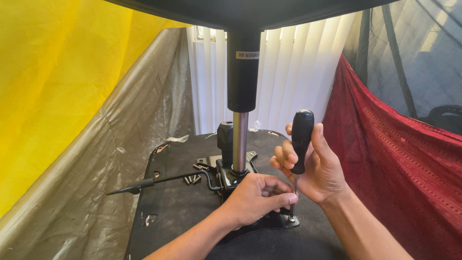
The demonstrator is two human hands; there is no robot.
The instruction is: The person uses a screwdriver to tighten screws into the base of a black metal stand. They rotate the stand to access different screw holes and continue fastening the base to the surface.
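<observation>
My right hand (315, 168) grips the black handle of a screwdriver (301, 139), held upright with its tip down at a corner of the black metal plate (288, 221). My left hand (260, 197) rests on that plate, fingers pinched around the screwdriver's thin shaft near the tip. The plate sits on the black fabric underside of a chair seat (183, 202). A chrome gas cylinder (239, 142) rises from the plate into a black sleeve (243, 72).
A black bent lever (159, 182) sticks out to the left from the plate. Several loose screws (191, 179) lie on the seat fabric. Grey and yellow sheeting hangs at left, red cloth (399, 168) at right, white vertical blinds behind.
</observation>
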